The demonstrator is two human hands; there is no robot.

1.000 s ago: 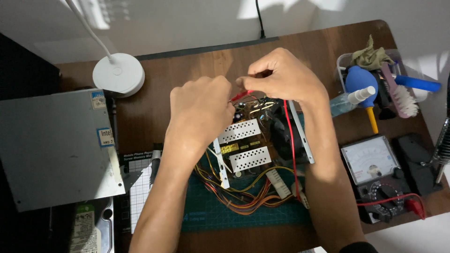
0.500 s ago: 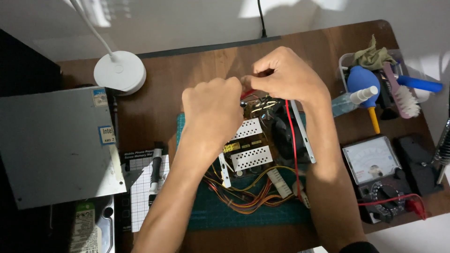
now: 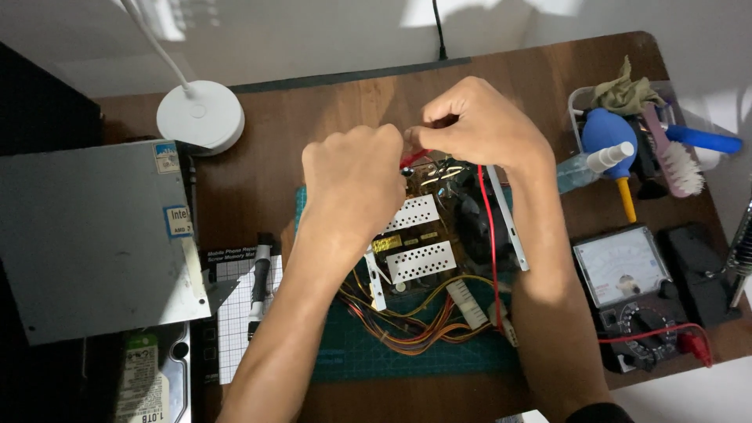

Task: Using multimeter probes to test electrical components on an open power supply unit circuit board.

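Head view: I see the open circuit board [image 3: 427, 235] lying on the green cutting mat [image 3: 345, 356], its metal cover [image 3: 94, 243] already off and set aside to the left. Left hand [image 3: 352, 184] curled into a fist over the board's top edge; whether it grips anything I cannot tell. Right hand [image 3: 482, 125] closed, pinching the red probe [image 3: 413, 159], whose lead runs toward the analog meter [image 3: 627, 274]. Judging by this, probing is under way; reassembly is left.

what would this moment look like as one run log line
left hand: fist over open power supply circuit board | right hand: pinching red probe tip at board's far edge | grey analog multimeter: right of board
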